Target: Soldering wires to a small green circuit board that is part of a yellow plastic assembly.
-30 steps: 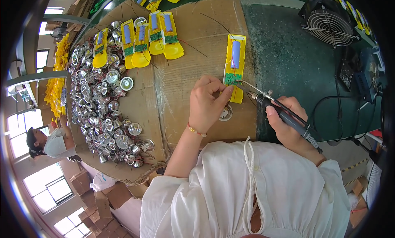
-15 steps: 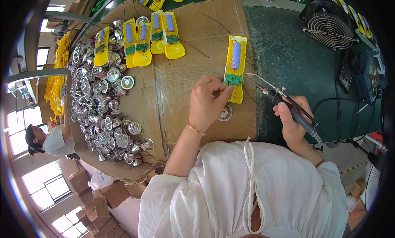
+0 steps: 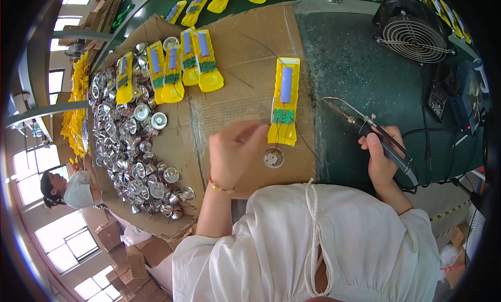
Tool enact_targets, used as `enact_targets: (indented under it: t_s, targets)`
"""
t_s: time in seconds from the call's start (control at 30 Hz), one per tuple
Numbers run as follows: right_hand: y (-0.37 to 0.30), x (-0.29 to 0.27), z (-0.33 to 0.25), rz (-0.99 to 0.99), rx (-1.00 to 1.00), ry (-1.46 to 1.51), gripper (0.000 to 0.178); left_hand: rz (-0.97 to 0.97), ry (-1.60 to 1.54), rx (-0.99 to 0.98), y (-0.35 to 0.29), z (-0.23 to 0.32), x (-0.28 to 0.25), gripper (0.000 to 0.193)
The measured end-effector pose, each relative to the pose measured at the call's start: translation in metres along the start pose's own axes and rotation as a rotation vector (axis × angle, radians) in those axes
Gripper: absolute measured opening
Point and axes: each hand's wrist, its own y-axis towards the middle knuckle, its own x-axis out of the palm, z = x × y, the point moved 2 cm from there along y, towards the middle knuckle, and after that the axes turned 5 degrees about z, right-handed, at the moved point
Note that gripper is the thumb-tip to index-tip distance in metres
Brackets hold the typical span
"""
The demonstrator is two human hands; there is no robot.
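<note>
My right hand (image 3: 383, 153) is closed around a soldering iron (image 3: 371, 134) with a thin metal feed tube along it; its tip is over the green table, apart from the work. On the cardboard lies a yellow plastic housing (image 3: 288, 135) holding a blue cylindrical battery (image 3: 286, 85) and a green circuit board (image 3: 283, 116). Thin wires run from the board toward a round lamp reflector (image 3: 273, 158) just below the housing. Left of these, my left hand (image 3: 234, 151) is above the cardboard, apart from the housing, its fingers curled and smeared by motion; whether they hold anything is unclear.
A heap of silver reflectors (image 3: 130, 156) covers the cardboard's left side. Several yellow housings (image 3: 211, 83) lie at its far end. A black fan (image 3: 412, 38) stands far right, near a blue box (image 3: 461, 106) and cables. Another person (image 3: 78, 190) is at the left.
My left hand has drawn back leftward from the circuit board. The soldering iron's tip has moved away from the board to the right, and the view has shifted slightly.
</note>
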Motion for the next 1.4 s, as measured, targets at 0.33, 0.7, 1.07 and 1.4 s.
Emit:
enact_targets:
  t_s: [0.33, 0.7, 1.07, 1.4]
  targets:
    - [0.004, 0.001, 0.013, 0.024, 0.085, -0.145, 0.016, 0.186, 0.564, 0.494, 0.212, 0.113, 0.091, 0.028]
    - [0.009, 0.002, 0.014, 0.042, 0.081, -0.077, 0.015, 0.071, 0.666, 0.539, 0.218, 0.095, 0.077, 0.053]
    - [0.011, -0.005, 0.027, 0.045, 0.015, -0.054, 0.013, 0.144, 0.725, 0.531, 0.041, 0.063, -0.04, 0.072]
    - [0.011, -0.001, 0.027, 0.069, -0.099, -0.079, 0.015, 0.83, 0.803, -0.298, -0.017, -0.183, -0.521, 0.086]
